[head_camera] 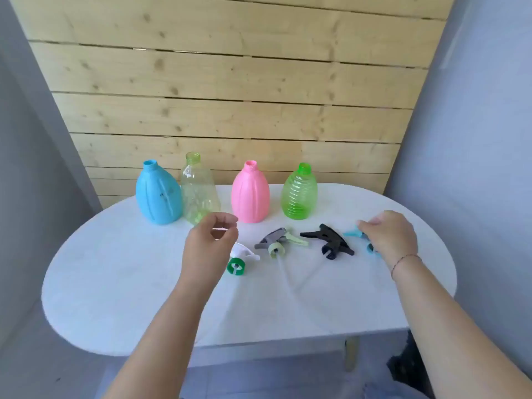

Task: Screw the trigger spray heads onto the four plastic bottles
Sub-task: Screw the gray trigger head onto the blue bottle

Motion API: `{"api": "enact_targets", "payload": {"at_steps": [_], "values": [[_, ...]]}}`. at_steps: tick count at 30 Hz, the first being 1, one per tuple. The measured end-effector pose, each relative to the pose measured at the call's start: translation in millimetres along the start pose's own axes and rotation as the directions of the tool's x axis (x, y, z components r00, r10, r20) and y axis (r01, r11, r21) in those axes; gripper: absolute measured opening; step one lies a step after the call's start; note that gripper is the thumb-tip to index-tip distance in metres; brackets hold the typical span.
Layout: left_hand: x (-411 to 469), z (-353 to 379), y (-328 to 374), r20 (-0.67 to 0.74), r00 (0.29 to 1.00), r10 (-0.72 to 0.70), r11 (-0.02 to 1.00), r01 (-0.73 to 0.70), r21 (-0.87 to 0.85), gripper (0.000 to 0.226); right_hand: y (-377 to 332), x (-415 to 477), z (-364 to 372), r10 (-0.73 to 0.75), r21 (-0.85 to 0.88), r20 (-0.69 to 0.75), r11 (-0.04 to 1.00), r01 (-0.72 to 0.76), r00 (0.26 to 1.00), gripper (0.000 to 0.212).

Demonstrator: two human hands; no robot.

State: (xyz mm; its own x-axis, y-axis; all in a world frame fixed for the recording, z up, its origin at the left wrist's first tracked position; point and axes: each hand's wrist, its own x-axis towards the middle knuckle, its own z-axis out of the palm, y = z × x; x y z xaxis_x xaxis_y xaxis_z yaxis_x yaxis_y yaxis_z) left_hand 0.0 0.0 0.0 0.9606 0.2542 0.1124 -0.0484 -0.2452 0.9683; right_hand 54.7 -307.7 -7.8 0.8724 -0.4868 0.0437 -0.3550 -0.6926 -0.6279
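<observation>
White oval table [115, 283] before pine-board wall: four open-necked bottles upright in a back row, four spray heads lying in front.
Left hand [207, 249] hovered with fingers loosely curled, empty, above the white-and-green head [240, 259]; right hand [391, 237] lay palm-down over the blue head [352, 233], nozzle pointing left, grip uncertain.

We note bare table [129, 298] in front of the spray heads [331, 243]. Behind them four bottles [250, 194] stand in a row; blue and clear touch, other gaps passable.
</observation>
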Motion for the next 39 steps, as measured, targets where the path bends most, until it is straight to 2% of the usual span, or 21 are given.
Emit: {"api": "enact_targets", "payload": {"at_steps": [3,7,13,19,22,25,28,30,32,33,34,36,37,39], "values": [[1,-13,-4,-0.082,0.997,-0.015,0.999,0.018,0.041,0.029,16,-1,-8,0.174,-0.037,-0.017,0.984,-0.174,0.985,0.042],[3,-22,-12,-0.147,0.989,-0.026,0.998,0.034,0.046,0.029,26,6,-1,0.249,-0.021,0.013,0.968,-0.249,0.968,0.05],[5,-31,-13,-0.234,0.972,-0.01,0.998,0.023,0.053,0.023,26,9,-4,0.248,-0.068,0.034,0.967,-0.245,0.968,0.057],[8,-39,-14,-0.328,0.944,0.024,0.999,-0.01,0.045,0.028,19,6,-5,0.216,-0.085,0.151,0.975,-0.205,0.965,0.037],[8,-40,-15,-0.34,0.94,0.033,0.999,-0.017,0.05,0.029,13,2,-4,0.228,-0.097,0.16,0.972,-0.214,0.96,0.032],[7,-42,-15,-0.371,0.928,0.034,0.999,-0.021,0.038,0.023,10,-2,-4,0.237,-0.127,0.115,0.967,-0.223,0.965,0.033],[8,-48,-14,-0.457,0.889,0.035,0.999,-0.043,-0.006,0.02,7,-3,-12,0.218,-0.065,0.011,0.974,-0.217,0.976,0.035],[13,-54,-12,-0.542,0.84,0.019,0.998,-0.048,-0.039,0.031,3,-5,-20,0.161,0.007,-0.071,0.987,-0.161,0.984,0.037],[24,-63,-12,-0.609,0.793,0.009,0.999,-0.037,-0.033,0.053,-10,-13,-26,0.068,0.155,-0.103,0.987,-0.052,0.992,0.037],[32,-66,-12,-0.619,0.785,-0.002,1.0,-0.013,-0.02,0.065,-21,-20,-27,0.043,0.292,-0.084,0.956,-0.017,0.996,0.032],[40,-69,-13,-0.612,0.791,-0.025,1.0,0.022,-0.012,0.076,-33,-28,-27,0.05,0.465,-0.019,0.884,-0.035,0.999,0.027],[57,-72,-18,-0.549,0.831,-0.093,0.995,0.103,-0.013,0.095,-57,-48,-23,0.065,0.739,0.24,0.635,-0.226,0.969,0.017],[66,-72,-22,-0.503,0.856,-0.121,0.991,0.135,-0.009,0.102,-67,-58,-18,0.034,0.792,0.37,0.511,-0.334,0.928,0.015],[83,-74,-31,-0.405,0.902,-0.149,0.985,0.171,0.019,0.112,-84,-75,-7,-0.048,0.81,0.531,0.321,-0.491,0.846,0.016]]}}
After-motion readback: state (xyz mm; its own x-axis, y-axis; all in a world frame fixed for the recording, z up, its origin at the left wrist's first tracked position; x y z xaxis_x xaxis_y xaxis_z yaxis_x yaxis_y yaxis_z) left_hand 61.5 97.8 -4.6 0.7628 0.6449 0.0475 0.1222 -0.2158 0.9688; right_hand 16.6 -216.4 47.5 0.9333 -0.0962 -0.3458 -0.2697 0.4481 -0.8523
